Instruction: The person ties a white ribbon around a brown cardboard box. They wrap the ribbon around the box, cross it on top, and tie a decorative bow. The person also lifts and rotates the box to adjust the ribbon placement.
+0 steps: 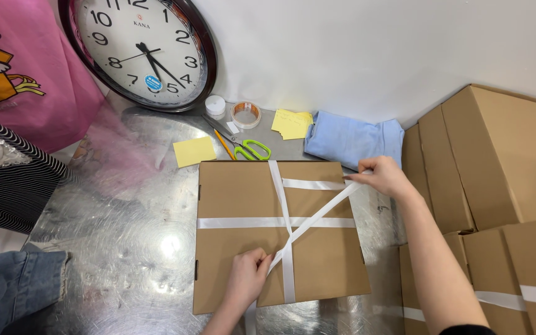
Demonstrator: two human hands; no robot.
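Observation:
A flat brown cardboard box (237,192) lies on a shiny metal table (125,248). White ribbon (280,222) crosses it lengthwise and sideways, and a loose length runs diagonally across the lid. My left hand (247,277) pinches the ribbon near the box's front edge, where the strands meet. My right hand (384,176) holds the far end of the diagonal strand, pulled taut at the box's back right corner.
Green-handled scissors (249,149), an orange pencil (224,144), a tape roll (245,114), a white ribbon spool (215,105) and yellow notes (194,151) lie behind the box. A folded blue cloth (355,139), wall clock (147,49), pink bag (26,68) and stacked cartons (497,161) surround it.

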